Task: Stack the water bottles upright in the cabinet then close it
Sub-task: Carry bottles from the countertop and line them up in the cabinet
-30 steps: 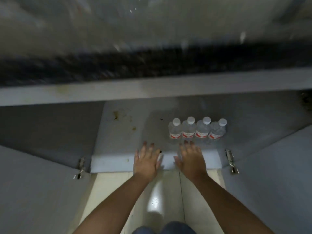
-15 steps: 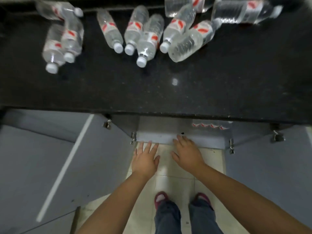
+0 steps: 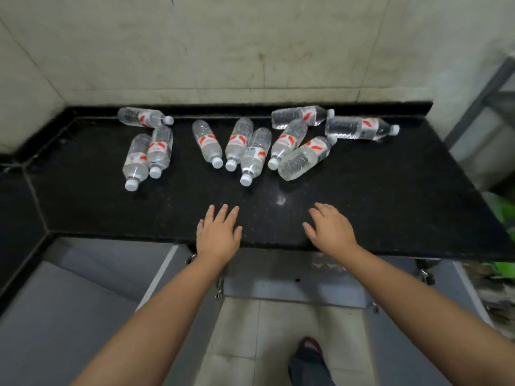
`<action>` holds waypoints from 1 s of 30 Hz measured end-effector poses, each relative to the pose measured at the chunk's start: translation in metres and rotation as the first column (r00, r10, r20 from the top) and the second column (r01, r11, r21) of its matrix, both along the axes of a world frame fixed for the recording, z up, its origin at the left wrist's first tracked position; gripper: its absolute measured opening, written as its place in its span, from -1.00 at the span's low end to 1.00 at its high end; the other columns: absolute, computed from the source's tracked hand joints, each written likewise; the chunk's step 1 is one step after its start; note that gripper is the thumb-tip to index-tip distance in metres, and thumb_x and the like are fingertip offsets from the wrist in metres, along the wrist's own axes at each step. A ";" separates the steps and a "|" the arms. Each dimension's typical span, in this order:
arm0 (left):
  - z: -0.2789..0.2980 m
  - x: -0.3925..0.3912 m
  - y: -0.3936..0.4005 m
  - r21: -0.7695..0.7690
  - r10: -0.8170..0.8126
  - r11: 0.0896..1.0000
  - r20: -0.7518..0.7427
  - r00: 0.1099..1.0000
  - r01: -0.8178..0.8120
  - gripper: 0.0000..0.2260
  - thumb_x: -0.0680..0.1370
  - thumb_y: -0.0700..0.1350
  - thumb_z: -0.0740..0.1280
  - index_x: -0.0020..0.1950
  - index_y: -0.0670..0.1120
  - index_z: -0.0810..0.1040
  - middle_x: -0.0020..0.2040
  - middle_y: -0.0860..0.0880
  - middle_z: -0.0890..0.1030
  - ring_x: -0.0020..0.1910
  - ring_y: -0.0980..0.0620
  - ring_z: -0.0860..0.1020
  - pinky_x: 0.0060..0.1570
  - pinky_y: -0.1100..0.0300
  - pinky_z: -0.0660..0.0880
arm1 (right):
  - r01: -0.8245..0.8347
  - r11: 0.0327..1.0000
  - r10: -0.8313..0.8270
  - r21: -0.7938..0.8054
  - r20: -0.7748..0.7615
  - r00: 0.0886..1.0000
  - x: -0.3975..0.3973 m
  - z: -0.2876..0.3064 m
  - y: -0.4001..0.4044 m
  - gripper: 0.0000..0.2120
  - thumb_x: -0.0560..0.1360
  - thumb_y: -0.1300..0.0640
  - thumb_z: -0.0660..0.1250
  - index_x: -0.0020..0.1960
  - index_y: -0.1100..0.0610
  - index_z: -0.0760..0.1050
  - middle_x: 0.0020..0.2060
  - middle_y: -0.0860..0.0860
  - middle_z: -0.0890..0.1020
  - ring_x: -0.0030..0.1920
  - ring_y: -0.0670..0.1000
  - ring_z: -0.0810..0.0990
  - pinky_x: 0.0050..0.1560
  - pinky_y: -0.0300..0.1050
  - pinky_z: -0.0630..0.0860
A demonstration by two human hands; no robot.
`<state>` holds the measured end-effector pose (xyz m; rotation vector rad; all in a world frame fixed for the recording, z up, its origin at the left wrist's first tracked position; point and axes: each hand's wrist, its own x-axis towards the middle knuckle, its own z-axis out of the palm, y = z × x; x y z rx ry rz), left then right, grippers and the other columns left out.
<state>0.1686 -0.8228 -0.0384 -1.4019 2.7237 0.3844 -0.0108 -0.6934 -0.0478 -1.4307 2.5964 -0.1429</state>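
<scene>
Head view: both hands, left [image 3: 218, 237] and right [image 3: 330, 229], hover flat and empty over the worktop [image 3: 390, 196], 10 bottles [image 3: 255, 154] lying beyond.

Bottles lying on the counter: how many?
10 bottles, all lying on the black counter: three at left, five fanned in the middle, two at back right. Red label traces show in the cabinet below; any bottles there are mostly hidden.

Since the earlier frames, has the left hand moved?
Yes. The left hand has risen from the cabinet's bottom edge to above the black counter, nearer the lying bottles.
</scene>
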 end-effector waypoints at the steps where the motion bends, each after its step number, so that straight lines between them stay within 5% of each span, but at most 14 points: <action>1: 0.003 -0.011 -0.006 -0.015 0.005 1.000 -0.031 1.000 -0.006 -0.52 0.63 0.01 0.09 0.54 0.04 0.07 0.56 0.00 0.12 0.56 -0.07 -0.01 0.51 -0.01 0.10 | 0.003 1.000 -0.003 0.013 -0.032 0.999 -0.015 0.005 -0.003 -0.57 0.59 0.00 0.13 0.38 0.19 0.33 0.46 0.11 0.31 0.47 0.09 0.23 0.40 -0.02 0.29; 5: 0.008 -0.058 -0.032 -0.079 0.023 0.996 -0.100 0.995 -0.031 -0.50 0.62 -0.03 0.13 0.54 -0.03 0.09 0.54 -0.06 0.19 0.55 -0.07 0.07 0.45 0.00 0.21 | 0.020 1.000 -0.018 0.025 -0.043 0.999 -0.081 0.014 -0.028 -0.64 0.59 0.04 0.14 0.27 0.23 0.43 0.33 0.12 0.45 0.38 0.13 0.36 0.29 0.00 0.40; 10: 0.001 -0.122 -0.073 0.021 0.149 0.989 -0.072 0.986 -0.148 -0.52 0.62 -0.05 0.14 0.51 -0.13 0.14 0.46 -0.12 0.30 0.47 -0.10 0.22 0.37 0.01 0.33 | 0.145 0.989 -0.146 0.023 0.072 0.987 -0.168 0.016 -0.082 -0.72 0.57 0.10 0.14 0.10 0.28 0.48 0.14 0.18 0.56 0.18 0.20 0.49 0.08 0.04 0.49; 17: -0.024 -0.167 -0.117 0.246 0.315 0.925 -0.072 0.946 -0.290 -0.54 0.57 -0.05 0.26 0.41 -0.18 0.26 0.31 -0.17 0.45 0.28 -0.14 0.45 0.25 0.00 0.44 | -0.052 0.988 0.067 0.144 -0.103 0.992 -0.268 0.003 -0.163 -0.43 0.53 0.29 0.20 0.49 0.15 0.09 0.51 0.09 0.16 0.49 0.14 0.14 0.41 0.04 0.32; 22: -0.030 -0.178 -0.120 0.259 0.402 0.892 -0.076 0.912 -0.372 -0.53 0.50 -0.17 0.38 0.33 -0.21 0.28 0.28 -0.21 0.39 0.24 -0.16 0.45 0.18 0.03 0.43 | -0.167 0.960 0.173 0.226 -0.007 0.985 -0.295 -0.014 -0.191 -0.74 0.49 0.25 0.23 0.17 0.18 0.48 0.21 0.15 0.54 0.25 0.16 0.48 0.25 0.07 0.47; 30: -0.031 -0.189 -0.095 0.250 0.493 0.864 -0.234 0.838 -0.438 -0.55 0.54 -0.27 0.27 0.40 -0.21 0.25 0.26 -0.26 0.37 0.20 -0.19 0.43 0.18 0.05 0.42 | -0.202 0.951 0.247 0.233 -0.182 0.952 -0.285 -0.008 -0.157 -0.64 0.49 0.26 0.24 0.28 0.19 0.37 0.24 0.12 0.47 0.29 0.11 0.39 0.22 -0.05 0.44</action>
